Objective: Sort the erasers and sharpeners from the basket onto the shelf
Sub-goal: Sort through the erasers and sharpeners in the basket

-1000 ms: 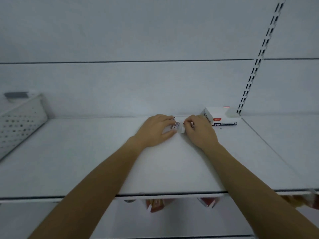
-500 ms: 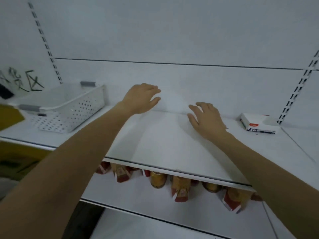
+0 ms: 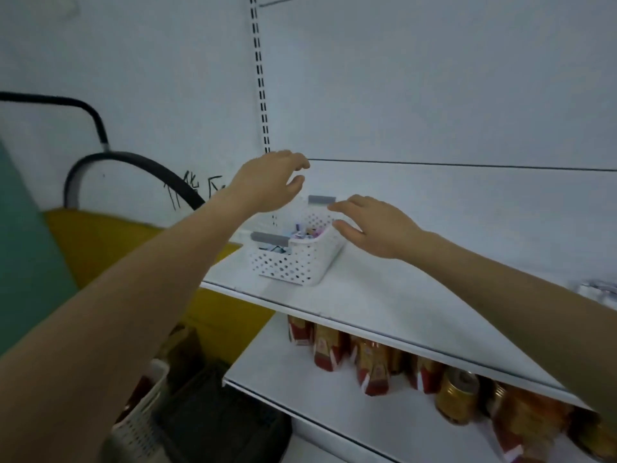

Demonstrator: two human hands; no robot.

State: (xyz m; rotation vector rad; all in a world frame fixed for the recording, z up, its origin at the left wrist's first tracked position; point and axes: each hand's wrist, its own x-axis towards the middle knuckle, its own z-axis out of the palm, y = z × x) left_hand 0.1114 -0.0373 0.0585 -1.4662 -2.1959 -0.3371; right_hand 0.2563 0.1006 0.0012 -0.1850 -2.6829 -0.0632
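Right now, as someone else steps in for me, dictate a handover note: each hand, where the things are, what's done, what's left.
Left hand: open, empty, above the basket.
Right hand: open, empty, at the basket's right rim; I cannot tell whether it touches.
Basket: on the shelf near its left end, with small stationery pieces inside.
Done: no sorted pieces show on the shelf in this view; a blurred white thing at the right edge cannot be identified.
Left: take the pieces out and sort them onto the shelf.
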